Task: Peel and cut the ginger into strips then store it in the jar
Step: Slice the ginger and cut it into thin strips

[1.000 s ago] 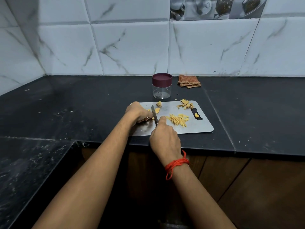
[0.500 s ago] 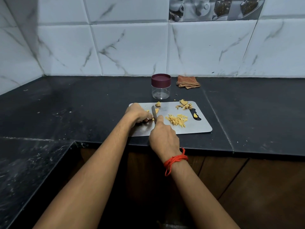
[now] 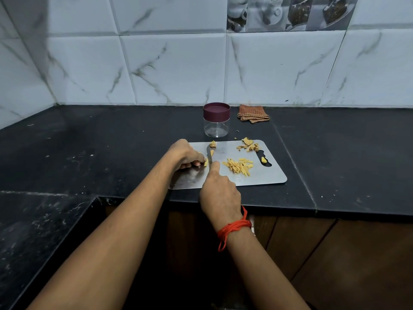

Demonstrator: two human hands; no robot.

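Note:
A steel cutting board point(image 3: 263, 177) lies on the black counter. My left hand point(image 3: 185, 156) pins a small piece of ginger point(image 3: 205, 162) at the board's left side. My right hand point(image 3: 220, 191) grips a knife point(image 3: 209, 153), its blade down beside that piece and my forefinger along its back. A pile of cut ginger strips point(image 3: 239, 166) lies in the board's middle. Peels point(image 3: 248, 145) sit at the far right corner, another ginger chunk point(image 3: 213, 144) by the far edge. The clear jar point(image 3: 216, 120) with a maroon lid, shut, stands just behind the board.
A folded orange cloth point(image 3: 253, 113) lies against the tiled wall, right of the jar. A small ginger bit point(image 3: 264, 160) rests in the board's handle slot. The counter's front edge runs right under my right wrist, and a lower dark surface lies at the left.
The hands have kept their place on the board; the knife blade has shifted slightly beside the held ginger piece. The strips pile is unchanged.

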